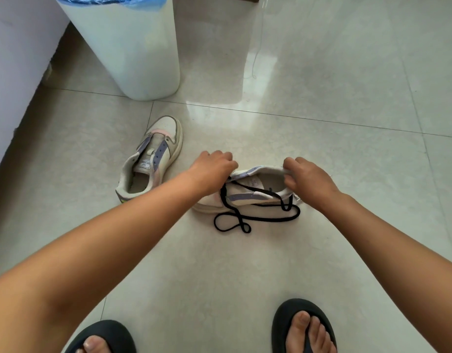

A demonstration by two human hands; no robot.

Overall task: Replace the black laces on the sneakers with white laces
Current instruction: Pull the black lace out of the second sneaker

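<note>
Unlacing in progress. Left hand (pixel 214 166) fingers curl at the eyelets of the near sneaker (pixel 247 191) on the floor (pixel 321 250); right hand (pixel 305 175) pinches its heel collar. Black lace (pixel 245 220) trails loose below the fingers. Next, judged: draw it from the remaining eyelets.

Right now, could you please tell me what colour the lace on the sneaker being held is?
Black; the lace shows best in the head view.
</note>
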